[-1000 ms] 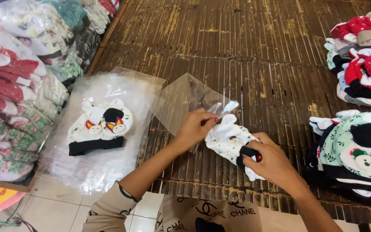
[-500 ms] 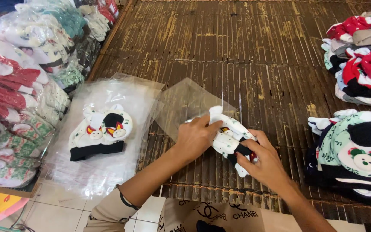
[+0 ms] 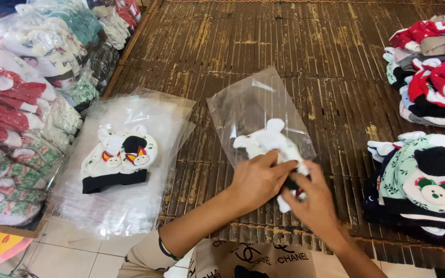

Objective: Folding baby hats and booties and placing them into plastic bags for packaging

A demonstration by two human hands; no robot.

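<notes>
At six o'clock on the brown slatted bamboo table [image 3: 305,62], your left hand [image 3: 257,177] and right hand [image 3: 312,203] clamp the small white patterned fabric hat [image 3: 269,141], roughly half inside the clear plastic bag [image 3: 248,105]; the rest remains outside, bag unsealed.

Seeing left hand [image 3: 257,181] and right hand [image 3: 312,202] meeting on hat [image 3: 271,141] lying partly in clear bag [image 3: 256,110] on slatted mat [image 3: 284,46]. Bag stack [image 3: 124,206] with second hat [image 3: 120,157] lying left; hat piles [image 3: 428,72] sitting right; packed bundles [image 3: 21,98] lining far left.
</notes>
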